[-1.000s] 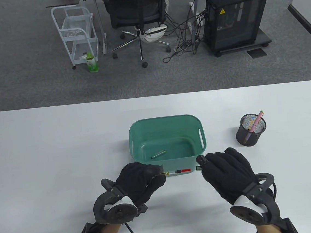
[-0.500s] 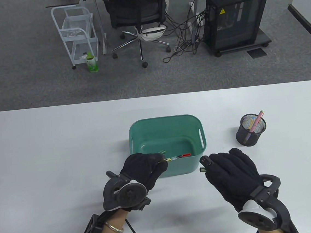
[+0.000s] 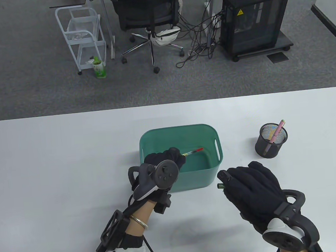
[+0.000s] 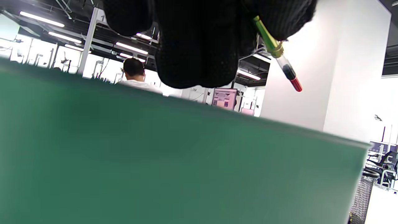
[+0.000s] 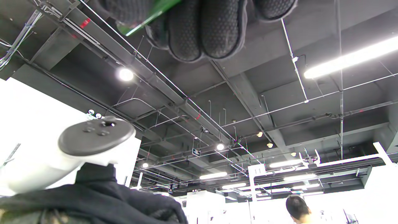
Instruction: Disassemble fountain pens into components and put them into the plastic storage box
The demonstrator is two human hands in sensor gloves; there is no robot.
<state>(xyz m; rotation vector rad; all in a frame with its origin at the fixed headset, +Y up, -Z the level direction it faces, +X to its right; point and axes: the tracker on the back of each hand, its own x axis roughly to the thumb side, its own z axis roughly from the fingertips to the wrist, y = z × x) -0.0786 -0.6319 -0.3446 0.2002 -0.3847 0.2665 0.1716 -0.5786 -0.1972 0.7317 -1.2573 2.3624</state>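
Over the green storage box (image 3: 212,173) the left hand (image 3: 162,159) pinches the pen's inner part (image 3: 192,151) (red end sticking out), while the right hand (image 3: 251,187) beside it grips a green pen barrel (image 3: 219,185).

One green storage box (image 3: 211,175), one mesh pen cup (image 3: 270,147), one pink pen (image 3: 277,131), perhaps two loose pen parts.

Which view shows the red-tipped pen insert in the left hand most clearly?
The left wrist view: the pen insert hangs sharp against a pale wall. The table view shows it small, over the green box. The right wrist view misses it.
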